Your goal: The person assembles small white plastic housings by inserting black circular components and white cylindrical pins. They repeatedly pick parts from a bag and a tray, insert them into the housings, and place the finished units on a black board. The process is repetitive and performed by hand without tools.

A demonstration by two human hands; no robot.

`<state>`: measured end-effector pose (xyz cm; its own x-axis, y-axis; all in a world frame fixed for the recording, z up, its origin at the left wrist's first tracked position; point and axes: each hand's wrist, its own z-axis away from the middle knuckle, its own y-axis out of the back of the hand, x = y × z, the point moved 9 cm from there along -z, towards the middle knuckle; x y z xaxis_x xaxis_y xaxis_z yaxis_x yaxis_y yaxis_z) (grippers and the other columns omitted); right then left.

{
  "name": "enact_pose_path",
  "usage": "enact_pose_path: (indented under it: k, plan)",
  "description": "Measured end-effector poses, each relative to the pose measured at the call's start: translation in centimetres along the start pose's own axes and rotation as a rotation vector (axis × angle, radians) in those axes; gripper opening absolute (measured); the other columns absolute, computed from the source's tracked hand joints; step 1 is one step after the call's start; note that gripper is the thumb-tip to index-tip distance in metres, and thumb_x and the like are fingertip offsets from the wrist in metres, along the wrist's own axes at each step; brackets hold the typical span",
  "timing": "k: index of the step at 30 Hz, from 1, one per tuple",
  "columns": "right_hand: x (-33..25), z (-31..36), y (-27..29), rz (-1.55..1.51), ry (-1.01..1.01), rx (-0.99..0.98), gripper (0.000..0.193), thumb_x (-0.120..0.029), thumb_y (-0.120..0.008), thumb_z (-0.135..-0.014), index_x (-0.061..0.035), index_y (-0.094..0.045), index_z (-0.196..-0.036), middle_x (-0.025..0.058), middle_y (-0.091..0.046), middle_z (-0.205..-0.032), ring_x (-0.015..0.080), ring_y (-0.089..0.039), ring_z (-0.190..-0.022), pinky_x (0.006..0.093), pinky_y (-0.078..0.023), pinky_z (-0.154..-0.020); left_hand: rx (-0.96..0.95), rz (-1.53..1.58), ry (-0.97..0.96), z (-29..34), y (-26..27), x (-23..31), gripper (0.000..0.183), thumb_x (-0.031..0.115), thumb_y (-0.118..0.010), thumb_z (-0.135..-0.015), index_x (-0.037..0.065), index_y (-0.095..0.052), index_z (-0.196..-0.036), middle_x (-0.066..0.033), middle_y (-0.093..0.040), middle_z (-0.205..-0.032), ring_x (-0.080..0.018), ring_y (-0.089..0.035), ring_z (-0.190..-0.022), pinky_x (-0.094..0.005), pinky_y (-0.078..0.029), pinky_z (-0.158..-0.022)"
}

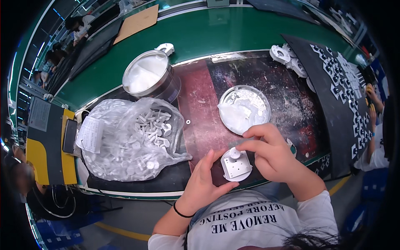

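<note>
In my left hand is a white plastic housing, with a flat face and several small holes; my fingers and thumb curl round its edge. At the top of the housing sits a small white disc-headed pin. My right hand bends over it, a fingertip on the pin; the exact grip is partly hidden. Just beyond my hands lies a round metal dish with white grease. To the left, a clear plastic bag holds many white disc-headed pins.
A metal tin of white grease stands behind the bag. White housings lie at the back right, beside a dark board carrying rows of small parts. A small white ring lies on the worn mat. Another person's hands show at far right.
</note>
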<state>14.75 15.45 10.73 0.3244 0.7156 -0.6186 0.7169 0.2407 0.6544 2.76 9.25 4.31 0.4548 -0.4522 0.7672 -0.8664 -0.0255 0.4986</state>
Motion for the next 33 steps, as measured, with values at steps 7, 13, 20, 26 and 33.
enact_pose_path:
  k: [7, 13, 20, 26, 33]
  plan:
    - [-0.2, 0.0, 0.1, 0.044, 0.045, 0.002, 0.033, 0.003, -0.055, -0.064, -0.0093, -0.065, -0.092, 0.0069, -0.056, -0.103, 0.0261, -0.052, -0.088, 0.0378, -0.042, -0.078, -0.021, 0.009, 0.01, 0.1, -0.3, -0.3, 0.106, 0.019, -0.083, -0.065, 0.001, -0.011, -0.141, -0.0227, -0.052, -0.122, -0.0369, -0.055, -0.108, -0.0448, -0.043, -0.091]
    - [-0.2, 0.3, -0.7, 0.142, 0.099, -0.051, 0.03, 0.0, -0.059, -0.064, -0.01, -0.066, -0.091, 0.0059, -0.057, -0.103, 0.026, -0.054, -0.091, 0.0388, -0.041, -0.079, -0.017, -0.005, 0.007, 0.0, -0.4, -0.3, 0.105, 0.019, -0.083, -0.065, 0.001, -0.011, -0.14, -0.0225, -0.052, -0.122, -0.0372, -0.055, -0.108, -0.0446, -0.043, -0.091]
    - [1.0, 1.1, 0.7, 0.047, 0.022, 0.044, 0.032, 0.004, -0.055, -0.061, -0.0071, -0.065, -0.089, 0.0107, -0.056, -0.101, 0.0276, -0.053, -0.09, 0.0368, -0.042, -0.078, -0.011, 0.038, 0.101, 0.6, 1.4, 0.2, 0.096, 0.021, -0.082, -0.066, 0.0, -0.022, -0.138, -0.0221, -0.051, -0.124, -0.0356, -0.053, -0.111, -0.0426, -0.043, -0.093]
    - [3.5, 6.4, 3.3, 0.004, -0.139, 0.278, 0.026, 0.005, -0.055, -0.067, -0.0036, -0.06, -0.091, 0.0153, -0.055, -0.097, 0.029, -0.053, -0.088, 0.0369, -0.044, -0.077, -0.05, -0.53, 0.089, -4.8, 14.0, 3.2, 0.045, 0.016, -0.072, -0.076, 0.002, -0.056, -0.115, -0.0177, -0.06, -0.11, -0.0344, -0.058, -0.101, -0.0388, -0.045, -0.089]
    - [3.6, 7.4, 2.0, 0.008, -0.129, 0.285, 0.025, 0.002, -0.06, -0.068, -0.0012, -0.058, -0.093, 0.0155, -0.058, -0.093, 0.0284, -0.057, -0.079, 0.0355, -0.046, -0.071, 0.063, -1.102, 0.385, -19.1, 29.9, -11.0, 0.034, 0.01, -0.059, -0.08, 0.001, -0.059, -0.113, -0.0187, -0.059, -0.116, -0.0342, -0.056, -0.109, -0.0371, -0.044, -0.092]
